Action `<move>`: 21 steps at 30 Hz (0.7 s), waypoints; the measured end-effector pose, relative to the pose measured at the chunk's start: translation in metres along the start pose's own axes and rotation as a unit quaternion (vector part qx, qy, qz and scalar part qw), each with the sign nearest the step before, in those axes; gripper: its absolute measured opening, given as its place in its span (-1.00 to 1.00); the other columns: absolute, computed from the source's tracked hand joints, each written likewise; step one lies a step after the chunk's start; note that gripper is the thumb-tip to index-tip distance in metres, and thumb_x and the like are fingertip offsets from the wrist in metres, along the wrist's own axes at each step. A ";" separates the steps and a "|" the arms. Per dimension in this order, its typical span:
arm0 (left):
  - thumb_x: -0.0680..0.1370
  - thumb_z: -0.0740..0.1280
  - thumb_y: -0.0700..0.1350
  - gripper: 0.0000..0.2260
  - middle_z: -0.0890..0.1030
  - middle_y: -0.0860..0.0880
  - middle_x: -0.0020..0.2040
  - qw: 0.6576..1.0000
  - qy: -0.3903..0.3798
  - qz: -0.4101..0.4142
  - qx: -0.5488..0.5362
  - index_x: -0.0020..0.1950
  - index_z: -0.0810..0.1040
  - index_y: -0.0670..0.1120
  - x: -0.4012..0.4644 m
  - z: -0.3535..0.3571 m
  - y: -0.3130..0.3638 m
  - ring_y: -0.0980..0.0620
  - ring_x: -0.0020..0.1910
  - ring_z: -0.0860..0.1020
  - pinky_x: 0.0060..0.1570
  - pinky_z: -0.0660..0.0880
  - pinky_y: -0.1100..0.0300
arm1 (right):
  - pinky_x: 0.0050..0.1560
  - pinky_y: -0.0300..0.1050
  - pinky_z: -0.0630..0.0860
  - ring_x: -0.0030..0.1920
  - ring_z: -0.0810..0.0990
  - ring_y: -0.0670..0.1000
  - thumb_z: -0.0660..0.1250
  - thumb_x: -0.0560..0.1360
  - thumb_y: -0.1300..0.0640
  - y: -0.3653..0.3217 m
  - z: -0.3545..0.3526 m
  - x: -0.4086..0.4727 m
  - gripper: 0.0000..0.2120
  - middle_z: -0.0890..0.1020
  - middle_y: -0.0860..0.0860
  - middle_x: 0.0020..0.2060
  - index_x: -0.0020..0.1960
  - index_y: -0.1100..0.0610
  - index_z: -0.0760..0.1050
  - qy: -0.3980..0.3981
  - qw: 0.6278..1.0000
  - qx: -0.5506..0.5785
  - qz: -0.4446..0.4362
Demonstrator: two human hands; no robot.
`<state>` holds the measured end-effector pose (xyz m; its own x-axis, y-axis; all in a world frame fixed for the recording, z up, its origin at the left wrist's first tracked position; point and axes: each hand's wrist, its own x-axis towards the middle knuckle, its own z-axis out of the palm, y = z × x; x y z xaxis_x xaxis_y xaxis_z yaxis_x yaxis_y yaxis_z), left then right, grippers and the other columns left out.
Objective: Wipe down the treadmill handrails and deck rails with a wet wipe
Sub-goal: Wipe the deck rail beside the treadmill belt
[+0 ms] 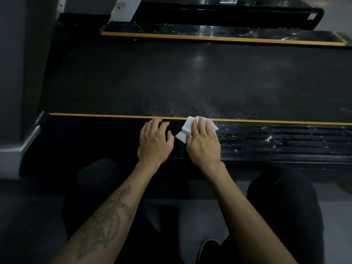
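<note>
Near deck rail (pixel 266 141), ribbed, wet to the right: your right hand (pixel 202 141) presses wet wipe (pixel 185 128) flat, left hand (pixel 155 141) rests open w/ nothing held; wipe may bunch on ribs, skipping grooves.

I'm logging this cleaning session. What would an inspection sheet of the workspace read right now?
Surface: near deck rail, black and ribbed, wet sheen right of the hands, dull to the left.
Job's things: white wet wipe flat on the near rail; far deck rail glistens.
Clutter: nothing seen.
Grips: right hand presses the wipe; left hand rests bare on the rail.
Cables: nothing seen.
Surroundings: black belt, grey wall, grey floor.
</note>
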<state>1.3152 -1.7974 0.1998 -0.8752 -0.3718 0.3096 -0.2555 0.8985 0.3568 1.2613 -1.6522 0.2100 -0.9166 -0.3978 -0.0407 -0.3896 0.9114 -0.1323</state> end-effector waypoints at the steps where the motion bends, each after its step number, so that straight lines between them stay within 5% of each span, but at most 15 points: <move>1: 0.61 0.31 -0.09 -0.68 0.55 -0.09 0.34 1.000 -0.003 -0.001 0.003 0.34 0.59 -0.13 0.000 0.000 0.000 -0.11 0.36 0.48 0.42 0.37 -0.12 | 0.62 0.06 -0.02 0.65 0.00 0.18 -0.11 0.74 -0.05 -0.006 0.002 -0.004 -0.44 0.03 0.15 0.66 0.67 0.16 0.00 -0.001 1.000 -0.002 0.004; 6: 0.62 0.30 -0.08 -0.68 0.54 -0.09 0.35 1.000 -0.009 0.002 0.003 0.35 0.59 -0.12 0.000 -0.001 0.000 -0.11 0.37 0.48 0.41 0.37 -0.11 | 0.63 0.03 -0.07 0.66 -0.07 0.10 -0.14 0.75 -0.05 -0.004 -0.002 0.013 -0.45 -0.03 0.10 0.67 0.68 0.14 -0.06 -0.016 0.997 -0.014 -0.080; 12: 0.63 0.28 -0.06 -0.66 0.52 -0.10 0.37 1.000 -0.011 0.012 0.016 0.37 0.56 -0.12 0.001 0.001 0.000 -0.11 0.39 0.45 0.43 0.37 -0.14 | 0.64 0.07 -0.06 0.66 -0.06 0.17 -0.14 0.73 -0.08 0.008 -0.001 0.002 -0.40 -0.01 0.19 0.66 0.67 0.22 -0.05 0.001 0.999 -0.007 0.035; 16: 0.65 0.21 -0.05 -0.63 0.49 -0.14 0.35 0.997 -0.032 0.033 0.057 0.43 0.52 -0.09 0.003 0.000 0.001 -0.15 0.37 0.45 0.41 0.36 -0.18 | 0.63 0.08 0.02 0.65 -0.02 0.18 -0.11 0.74 -0.09 0.000 -0.001 0.000 -0.42 0.01 0.16 0.66 0.67 0.16 -0.01 -0.009 1.000 0.009 -0.016; 21: 0.68 0.21 -0.05 -0.62 0.46 -0.19 0.35 0.992 -0.067 0.045 0.102 0.50 0.47 -0.03 0.007 -0.001 0.008 -0.18 0.34 0.43 0.38 0.36 -0.12 | 0.64 0.01 -0.15 0.66 -0.11 0.10 -0.11 0.74 -0.10 0.024 -0.004 0.010 -0.42 -0.04 0.10 0.67 0.68 0.14 -0.05 -0.005 1.000 0.013 -0.024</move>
<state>1.3077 -1.7935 0.2059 -0.9413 -0.2658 0.2080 -0.2395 0.9602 0.1435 1.2420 -1.6339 0.2109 -0.8961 -0.4417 -0.0445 -0.4301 0.8886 -0.1595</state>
